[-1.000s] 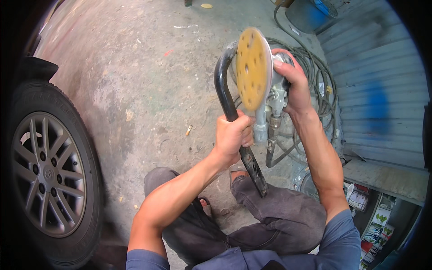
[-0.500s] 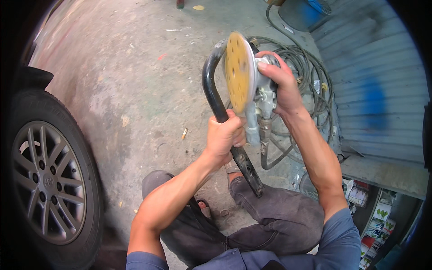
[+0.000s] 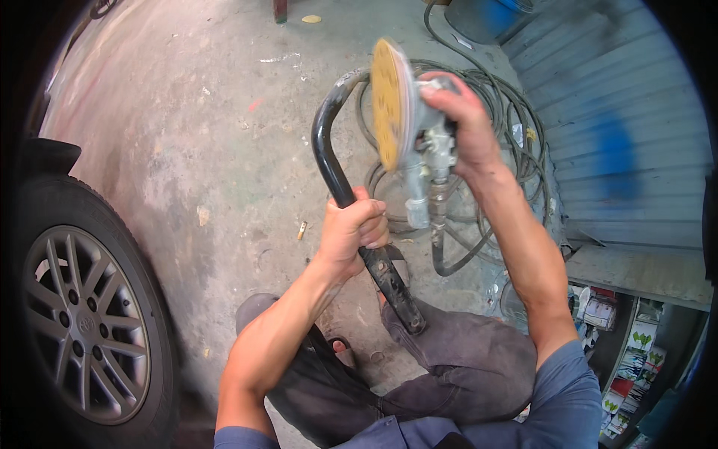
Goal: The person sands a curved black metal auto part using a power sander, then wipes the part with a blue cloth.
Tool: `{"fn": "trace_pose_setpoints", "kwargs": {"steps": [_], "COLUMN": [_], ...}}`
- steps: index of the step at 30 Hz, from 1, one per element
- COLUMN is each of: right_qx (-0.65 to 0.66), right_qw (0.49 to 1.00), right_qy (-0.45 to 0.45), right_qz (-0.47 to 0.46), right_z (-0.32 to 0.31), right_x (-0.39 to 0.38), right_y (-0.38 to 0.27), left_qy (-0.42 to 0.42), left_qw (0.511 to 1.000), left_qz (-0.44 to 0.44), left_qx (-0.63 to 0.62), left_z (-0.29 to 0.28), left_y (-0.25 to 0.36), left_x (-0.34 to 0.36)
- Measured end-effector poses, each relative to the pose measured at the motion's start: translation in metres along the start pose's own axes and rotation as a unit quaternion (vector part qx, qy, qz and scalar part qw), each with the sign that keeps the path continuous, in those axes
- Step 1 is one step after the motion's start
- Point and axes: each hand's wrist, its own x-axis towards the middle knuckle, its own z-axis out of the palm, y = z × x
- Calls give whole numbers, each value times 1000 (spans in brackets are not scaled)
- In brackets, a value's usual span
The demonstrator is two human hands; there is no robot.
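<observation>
My left hand [image 3: 354,230] is wrapped round a bent black metal bar [image 3: 327,142]. Its curved upper end is scuffed pale, and the flat lower end with holes rests on my knee. With my right hand [image 3: 465,123] I grip an air sander [image 3: 434,146] by its body, up and to the right of the bar. A round yellow sanding disc [image 3: 387,105] with holes faces left, slightly blurred by motion and apart from the bar's grip portion. An air hose [image 3: 449,268] hangs from the sander and loops below it.
A car wheel [image 3: 88,325] stands at the left. Coiled hose [image 3: 535,142] lies on the concrete floor [image 3: 224,112] beside a corrugated metal wall [image 3: 576,120]. A dark bucket [image 3: 479,26] is at the back right. Shelves with packets [image 3: 632,352] are at the lower right.
The bar and my left hand have shifted left. The sander has moved slightly up and left, and a gap shows between it and my left hand.
</observation>
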Motion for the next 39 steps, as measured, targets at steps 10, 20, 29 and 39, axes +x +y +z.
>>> {"fn": "trace_pose_setpoints", "kwargs": {"steps": [10, 20, 29, 39], "right_qx": [-453, -706, -725, -731], "right_qw": [807, 592, 589, 593], "right_qy": [224, 164, 128, 110], "right_qz": [-305, -351, -332, -319], "right_z": [-2, 2, -2, 1], "right_x": [-29, -22, -10, -14], "right_y": [-75, -54, -34, -24], "left_qy": [-140, -126, -79, -36], "left_qw": [987, 988, 992, 996], "left_qz": [-37, -70, -80, -78], "left_qx": [-69, -62, -53, -13], "left_z": [-21, -8, -3, -2], "left_y": [16, 9, 2, 1], "left_x": [-3, -9, -11, -10]}}
